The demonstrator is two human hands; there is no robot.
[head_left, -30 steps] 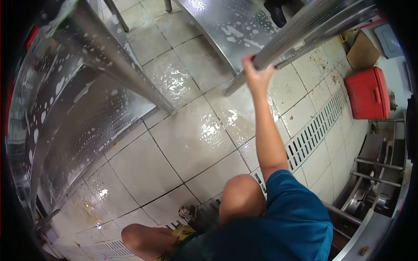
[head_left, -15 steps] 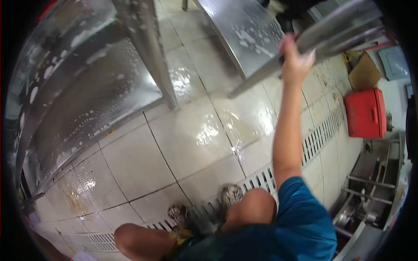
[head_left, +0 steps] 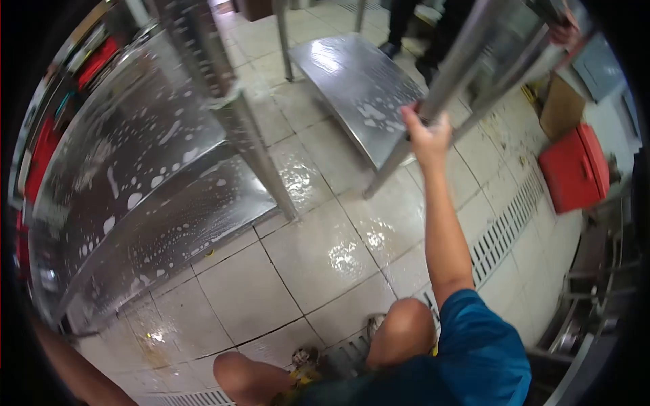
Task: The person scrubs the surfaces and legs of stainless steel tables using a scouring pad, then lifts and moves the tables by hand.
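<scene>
My right hand [head_left: 428, 139] is closed around a slanting metal table leg [head_left: 443, 88], with the arm stretched forward. Beside that leg is the table's low steel shelf [head_left: 362, 84], wet and dotted with white foam. Of my left arm only the forearm [head_left: 78, 369] shows at the lower left edge; the left hand lies outside the picture. Close to that side stands a steel table [head_left: 125, 145] covered in foam, with a lower shelf [head_left: 203, 203] and a metal leg [head_left: 261, 152].
Another person's hand [head_left: 565, 32] is at the upper right, near the metal frame. Dark-clad legs [head_left: 399, 27] stand behind the shelf. Wet floor tiles [head_left: 332, 237] and a drain grate [head_left: 504, 237] lie below. A red cooler box [head_left: 575, 169] and cardboard [head_left: 562, 108] are at right.
The view has shifted, showing more of the foamy left table and the low shelf. My right hand stays on the leg but appears lower and further left. My left forearm has come into view.
</scene>
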